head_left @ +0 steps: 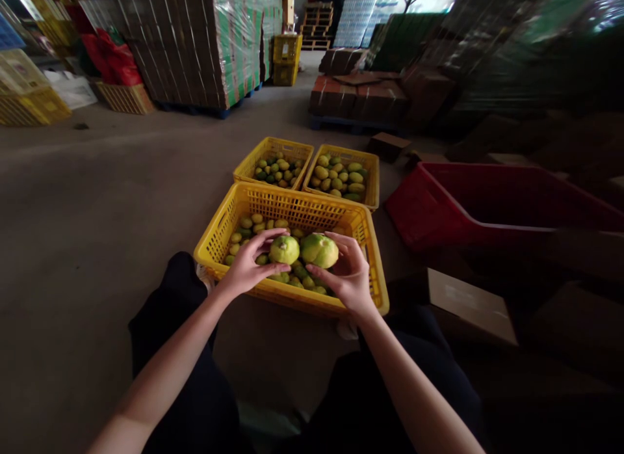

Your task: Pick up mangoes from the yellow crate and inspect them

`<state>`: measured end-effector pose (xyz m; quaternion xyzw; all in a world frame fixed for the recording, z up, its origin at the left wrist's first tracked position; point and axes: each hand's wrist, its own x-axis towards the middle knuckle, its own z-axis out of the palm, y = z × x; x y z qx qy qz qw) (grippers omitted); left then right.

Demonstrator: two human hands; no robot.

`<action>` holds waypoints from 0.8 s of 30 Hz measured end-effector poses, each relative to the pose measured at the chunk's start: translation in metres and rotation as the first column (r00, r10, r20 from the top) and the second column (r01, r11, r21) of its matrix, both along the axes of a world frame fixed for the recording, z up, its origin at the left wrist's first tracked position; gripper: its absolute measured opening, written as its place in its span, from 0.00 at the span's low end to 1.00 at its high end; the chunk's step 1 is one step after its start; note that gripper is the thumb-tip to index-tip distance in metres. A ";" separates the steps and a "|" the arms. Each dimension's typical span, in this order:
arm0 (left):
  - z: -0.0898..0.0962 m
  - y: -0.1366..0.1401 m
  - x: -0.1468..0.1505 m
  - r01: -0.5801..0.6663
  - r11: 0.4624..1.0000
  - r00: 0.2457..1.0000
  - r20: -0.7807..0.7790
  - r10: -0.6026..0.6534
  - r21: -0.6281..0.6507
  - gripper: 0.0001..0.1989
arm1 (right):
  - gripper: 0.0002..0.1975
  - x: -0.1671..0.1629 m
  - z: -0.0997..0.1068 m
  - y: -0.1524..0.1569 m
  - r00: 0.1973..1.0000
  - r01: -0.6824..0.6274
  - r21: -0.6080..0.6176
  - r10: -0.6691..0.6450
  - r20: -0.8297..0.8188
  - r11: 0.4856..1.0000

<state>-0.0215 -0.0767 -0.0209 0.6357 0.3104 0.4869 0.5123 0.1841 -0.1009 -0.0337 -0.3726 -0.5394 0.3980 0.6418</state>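
Both hands are raised over a large yellow plastic crate that holds many green and yellow lemons. My left hand is closed on a small green-yellow lemon, thumb below and fingers above. A larger, lumpier green-yellow lemon is gripped by my right hand from its right side. The two fruits are side by side, nearly touching, their ends turned towards me. Loose lemons lie in the crate beneath and behind my hands.
Behind the near crate stand a yellow crate of small fruit and a yellow crate of larger fruit. To the right are a red tub and a cardboard box. Wrapped pallet stacks rise at the back.
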 end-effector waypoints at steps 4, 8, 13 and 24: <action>-0.002 0.002 -0.002 0.023 0.993 0.996 0.088 -0.013 -0.116 0.26 | 0.30 0.001 0.000 -0.001 0.999 -0.048 -0.019 0.048 0.007 0.999; -0.007 0.004 -0.007 0.043 0.968 0.992 0.126 -0.012 -0.247 0.27 | 0.31 0.002 0.006 -0.003 0.993 -0.115 -0.127 0.114 -0.015 0.985; -0.012 0.000 -0.007 -0.021 0.942 0.998 0.056 0.042 -0.335 0.24 | 0.30 -0.001 0.004 -0.005 0.991 -0.132 -0.255 0.122 -0.053 0.958; -0.027 -0.006 0.009 -0.153 0.986 0.985 -0.084 0.148 -0.061 0.41 | 0.26 -0.014 0.002 -0.008 0.983 -0.181 -0.293 0.172 -0.057 0.939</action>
